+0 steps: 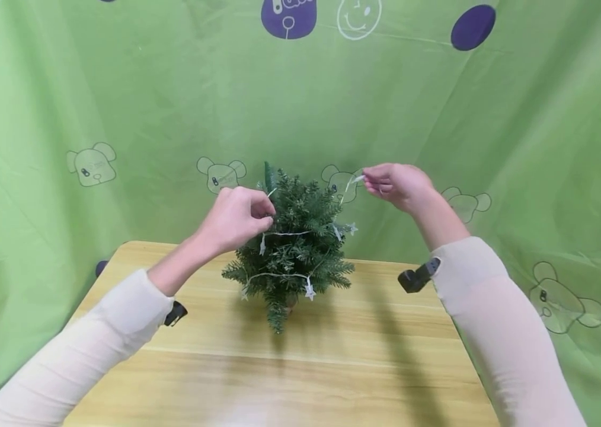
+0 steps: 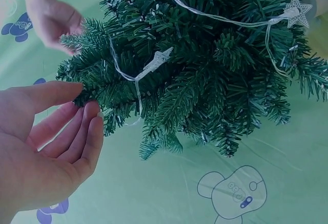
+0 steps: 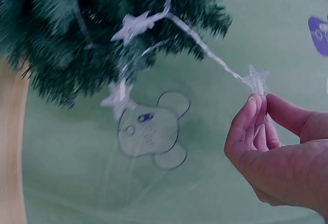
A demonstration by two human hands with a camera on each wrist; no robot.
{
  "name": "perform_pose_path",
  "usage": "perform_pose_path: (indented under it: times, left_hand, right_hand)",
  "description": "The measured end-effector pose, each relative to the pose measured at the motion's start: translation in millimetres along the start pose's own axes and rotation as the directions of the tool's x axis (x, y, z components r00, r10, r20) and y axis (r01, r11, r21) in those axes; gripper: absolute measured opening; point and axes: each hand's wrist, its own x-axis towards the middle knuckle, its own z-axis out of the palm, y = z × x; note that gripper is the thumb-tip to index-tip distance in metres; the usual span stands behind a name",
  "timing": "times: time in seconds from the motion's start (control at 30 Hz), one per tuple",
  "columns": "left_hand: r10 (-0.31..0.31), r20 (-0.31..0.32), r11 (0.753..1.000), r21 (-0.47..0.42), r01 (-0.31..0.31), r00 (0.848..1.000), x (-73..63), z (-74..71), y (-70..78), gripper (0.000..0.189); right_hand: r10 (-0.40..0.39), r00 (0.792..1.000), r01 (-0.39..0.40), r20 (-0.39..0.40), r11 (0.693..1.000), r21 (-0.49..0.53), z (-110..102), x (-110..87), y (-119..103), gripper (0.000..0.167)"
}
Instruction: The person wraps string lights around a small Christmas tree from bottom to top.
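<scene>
A small artificial Christmas tree [image 1: 300,249] stands on the wooden table. A string of lights [image 1: 284,233] with star-shaped ornaments wraps around its front. At the upper left of the tree, my left hand [image 1: 239,216] pinches a branch tip [image 2: 84,95] between thumb and fingers, seen best in the left wrist view. Out past the tree's right side, my right hand [image 1: 399,185] grips a star light [image 3: 257,80] at its base. From there the wire [image 3: 205,49] runs back to the branches. Another star [image 3: 134,27] hangs among the needles.
The wooden table [image 1: 215,367] spreads toward the front. Green curtain [image 1: 172,89] with cartoon bear prints hangs close behind the tree and along both sides. Each wrist wears a small black camera [image 1: 419,276].
</scene>
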Motion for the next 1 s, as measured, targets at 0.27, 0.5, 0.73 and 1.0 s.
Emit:
perform_pose_path:
  times: [0.27, 0.5, 0.73, 1.0]
  left_hand:
    - [0.001, 0.006, 1.000, 0.005, -0.001, 1.000, -2.2, 0.2, -1.5, 0.013]
    - [0.010, 0.015, 1.000, 0.007, -0.010, 1.000, -0.6, 0.9, 0.1, 0.014]
    - [0.016, 0.018, 1.000, 0.013, -0.016, 1.000, 0.4, 2.5, 2.3, 0.013]
    - [0.019, 0.012, 1.000, 0.020, -0.019, 1.000, -0.1, 0.2, 2.8, 0.014]
  right_hand:
    - [-0.064, 0.996, 0.074, 0.055, 0.976, -0.203, 42.7, 6.2, -11.4, 0.017]
    - [-0.076, 0.993, 0.101, 0.086, 0.940, -0.326, 63.1, 12.9, -14.1, 0.020]
    - [-0.037, 0.999, 0.042, 0.020, 0.949, -0.312, 58.4, 24.1, -7.8, 0.026]
    - [0.050, 0.999, -0.047, 0.013, 0.986, -0.162, 50.2, 35.9, -1.7, 0.035]
